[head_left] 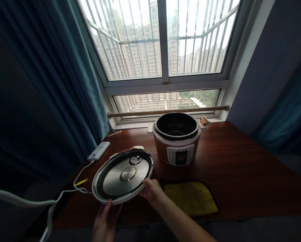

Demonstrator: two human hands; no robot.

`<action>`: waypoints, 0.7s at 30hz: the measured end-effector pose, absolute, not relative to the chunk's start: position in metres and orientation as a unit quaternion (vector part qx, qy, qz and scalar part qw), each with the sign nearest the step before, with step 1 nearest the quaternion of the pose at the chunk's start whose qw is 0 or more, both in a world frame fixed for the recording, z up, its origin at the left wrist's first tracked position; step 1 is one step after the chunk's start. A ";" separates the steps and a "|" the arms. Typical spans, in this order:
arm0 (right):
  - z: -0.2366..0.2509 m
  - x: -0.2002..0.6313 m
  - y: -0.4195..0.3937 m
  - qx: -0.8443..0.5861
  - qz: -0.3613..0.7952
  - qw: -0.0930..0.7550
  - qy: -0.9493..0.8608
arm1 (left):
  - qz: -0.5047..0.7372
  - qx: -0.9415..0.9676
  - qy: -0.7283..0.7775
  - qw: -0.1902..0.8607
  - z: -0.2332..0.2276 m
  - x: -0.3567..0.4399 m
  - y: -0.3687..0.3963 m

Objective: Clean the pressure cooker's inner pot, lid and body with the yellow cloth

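Note:
A round pressure cooker lid (113, 183) is held with its metal underside facing up, tilted toward me. My left hand (105, 218) grips its near rim from below, thumb on the edge. On the lid's right rim, my right hand (151, 193) is closed with the thumb on top; the fingers underneath are mostly hidden. Behind and to the right stands the electric pressure cooker (161, 148), uncovered, its dark inner pot (177, 126) showing. A folded yellow cloth (190, 198) with a dark border lies beside my right forearm.
A white power bank (99, 151) with a white cable (78, 174) rests at the table's left. A yellow tag (81, 182) is near the cable. The wooden table (231, 168) reaches a barred window (165, 80). Blue curtains (64, 67) hang at the left.

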State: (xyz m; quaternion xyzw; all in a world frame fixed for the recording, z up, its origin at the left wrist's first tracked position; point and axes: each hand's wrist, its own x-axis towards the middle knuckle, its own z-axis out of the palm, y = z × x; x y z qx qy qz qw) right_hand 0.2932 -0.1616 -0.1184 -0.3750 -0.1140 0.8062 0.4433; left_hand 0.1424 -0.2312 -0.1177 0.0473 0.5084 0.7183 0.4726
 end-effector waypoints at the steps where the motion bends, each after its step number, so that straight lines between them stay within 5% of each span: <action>1: -0.120 0.292 -0.162 -0.381 0.802 0.446 -0.117 | 0.721 0.053 0.507 0.470 -0.117 0.143 -0.232; 21: -0.099 0.326 -0.206 -0.372 0.776 0.501 -0.098 | 0.681 0.176 0.601 0.380 -0.102 0.168 -0.264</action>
